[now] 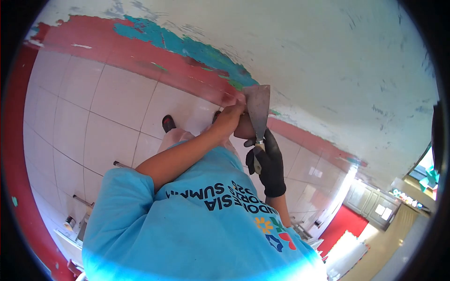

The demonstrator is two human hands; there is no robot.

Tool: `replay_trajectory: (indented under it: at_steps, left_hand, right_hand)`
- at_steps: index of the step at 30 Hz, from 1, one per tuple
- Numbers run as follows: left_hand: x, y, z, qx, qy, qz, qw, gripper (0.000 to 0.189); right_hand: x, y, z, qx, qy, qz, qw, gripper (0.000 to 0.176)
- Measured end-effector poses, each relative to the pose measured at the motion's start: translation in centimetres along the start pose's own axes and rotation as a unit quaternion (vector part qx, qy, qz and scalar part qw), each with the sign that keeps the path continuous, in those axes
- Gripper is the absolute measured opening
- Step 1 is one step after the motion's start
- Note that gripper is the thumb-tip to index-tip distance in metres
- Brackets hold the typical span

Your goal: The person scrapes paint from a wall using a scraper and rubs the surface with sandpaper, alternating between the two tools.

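My right hand (267, 161), in a black glove, is closed around the pale handle of a putty knife (258, 107). Its wide, worn metal blade points up, away from my body. My bare left hand (229, 119) is curled beside the blade, its fingertips near the blade's left edge. Below those fingers shows a brown flat piece (244, 128), apparently held by the left hand; its material is hard to make out. Behind both hands is the wall (337, 61), whitish with a strip of exposed turquoise paint (187, 47) and a red band (108, 42) lower down.
White floor tiles (112, 89) run along the foot of the wall. My dark shoe (168, 123) stands on them. Metal-framed items (84, 201) and a small can (69, 222) lie at lower left. Grey cabinet doors (370, 203) and a red panel (344, 225) appear at right.
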State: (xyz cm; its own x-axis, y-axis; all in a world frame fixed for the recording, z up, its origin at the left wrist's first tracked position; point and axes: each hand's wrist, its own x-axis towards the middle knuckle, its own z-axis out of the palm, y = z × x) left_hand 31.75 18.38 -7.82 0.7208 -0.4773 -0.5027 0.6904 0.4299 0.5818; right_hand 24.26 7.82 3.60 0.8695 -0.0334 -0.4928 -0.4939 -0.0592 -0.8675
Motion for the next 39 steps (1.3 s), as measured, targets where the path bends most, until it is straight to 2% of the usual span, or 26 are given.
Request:
replay_trajectory:
  at_steps: [2, 3, 5, 6, 8, 12, 14, 15, 16, 17, 18, 19, 21, 22, 23, 24, 25, 27, 28, 30, 31, 33, 34, 36, 37, 39]
  left_hand:
    - [0.5, -1.9, -1.1, 0.034, 0.029, 0.019, 0.999, 0.057]
    - [0.3, -2.1, -0.9, 0.039, 0.033, 0.017, 0.999, 0.057]
    - [-0.1, -2.0, -0.1, -0.024, -0.006, -0.006, 1.0, 0.04]
    - [-0.2, -1.8, 0.6, -0.017, -0.001, 0.001, 1.0, 0.04]
    - [-0.6, -1.9, 2.3, 0.17, 0.0, 0.057, 0.984, 0.024]
    - [-0.1, -3.8, 4.6, 0.215, 0.047, 0.125, 0.967, 0.027]
    - [0.5, -5.9, 4.3, 0.195, 0.095, 0.191, 0.957, 0.028]
    - [0.8, -7.1, 3.4, 0.201, 0.102, 0.192, 0.955, 0.028]
    - [1.0, -8.4, 2.0, 0.273, 0.143, 0.18, 0.934, 0.026]
    - [1.1, -9.5, 0.4, 0.341, 0.182, 0.166, 0.907, 0.025]
    - [0.9, -10.4, -1.2, 0.337, 0.198, 0.106, 0.914, 0.024]
    - [0.4, -11.3, -2.9, 0.331, 0.214, 0.045, 0.918, 0.024]
    - [-1.3, -13.0, -5.9, 0.446, 0.232, -0.028, 0.864, 0.033]
    - [-2.1, -13.5, -7.2, 0.507, 0.225, -0.089, 0.827, 0.035]
    - [-2.9, -14.2, -8.5, 0.564, 0.215, -0.15, 0.783, 0.038]
    - [-3.5, -15.9, -10.6, 0.611, 0.199, -0.163, 0.749, 0.039]
    - [-3.9, -17.4, -11.9, 0.656, 0.18, -0.174, 0.712, 0.041]
    - [-4.7, -18.2, -12.1, 0.706, 0.074, -0.231, 0.665, 0.04]
    - [-4.9, -19.8, -13.2, 0.709, 0.063, -0.23, 0.663, 0.04]
    - [-4.5, -23.5, -16.2, 0.772, -0.027, -0.219, 0.596, 0.036]
    - [-4.8, -22.8, -15.6, 0.772, -0.037, -0.214, 0.597, 0.036]
    - [-6.3, -21.3, -14.1, 0.731, 0.042, -0.206, 0.65, 0.029]
    - [-7.0, -21.0, -14.1, 0.729, 0.034, -0.208, 0.651, 0.029]
    - [-8.2, -19.8, -14.8, 0.627, 0.026, -0.218, 0.748, 0.033]
    - [-8.8, -18.6, -14.6, 0.629, 0.02, -0.22, 0.746, 0.033]
    - [-9.9, -16.2, -13.6, 0.524, -0.01, -0.243, 0.816, 0.031]
  right_hand:
    - [-0.4, 0.8, -0.9, 0.103, -0.053, -0.016, 0.993, 0.036]
    - [-0.6, 1.2, -1.4, 0.108, -0.055, -0.016, 0.993, 0.036]
    - [-0.7, 1.7, -2.6, 0.242, -0.115, -0.005, 0.963, 0.028]
    - [-0.6, 2.0, -3.2, 0.246, -0.123, -0.01, 0.961, 0.028]
    - [-0.3, 2.6, -4.7, 0.253, -0.097, -0.006, 0.963, 0.029]
    - [0.2, 3.7, -9.7, 0.232, -0.101, -0.004, 0.967, 0.026]
    - [0.7, 6.0, -12.7, 0.145, -0.077, 0.038, 0.986, 0.024]
    - [1.4, 7.8, -14.4, 0.074, -0.097, 0.043, 0.992, 0.024]
    - [1.9, 9.3, -15.4, 0.079, -0.102, 0.041, 0.991, 0.024]
    - [2.5, 10.6, -16.1, -0.05, -0.11, 0.062, 0.991, 0.023]
    - [2.9, 12.3, -16.8, -0.179, -0.114, 0.082, 0.974, 0.022]
    - [3.3, 15.2, -17.5, -0.176, -0.116, 0.083, 0.974, 0.022]
    - [4.0, 21.6, -18.4, -0.29, -0.131, -0.047, 0.947, 0.022]
    - [4.4, 23.2, -18.4, -0.287, -0.13, -0.048, 0.948, 0.022]
    - [4.5, 24.5, -18.2, -0.331, -0.169, -0.068, 0.926, 0.022]
    - [4.8, 25.3, -17.9, -0.374, -0.205, -0.088, 0.9, 0.022]
    - [5.0, 25.8, -17.5, -0.372, -0.229, -0.042, 0.898, 0.027]
    - [5.1, 26.6, -16.4, -0.373, -0.216, -0.003, 0.902, 0.025]
    - [4.7, 26.9, -15.8, -0.375, -0.211, 0.038, 0.902, 0.023]
    - [2.9, 27.2, -14.3, -0.395, -0.164, 0.048, 0.902, 0.02]
    - [2.1, 27.2, -13.8, -0.418, -0.13, 0.05, 0.897, 0.018]
    - [0.5, 27.1, -13.4, -0.429, -0.121, 0.052, 0.894, 0.017]
    - [-0.5, 26.6, -13.1, -0.434, -0.122, 0.049, 0.891, 0.018]
    - [-1.8, 25.5, -13.5, -0.419, -0.114, 0.056, 0.899, 0.019]
    - [-2.4, 25.4, -14.1, -0.388, -0.108, 0.069, 0.913, 0.019]
    - [-3.6, 26.3, -15.8, -0.31, -0.123, 0.089, 0.938, 0.017]
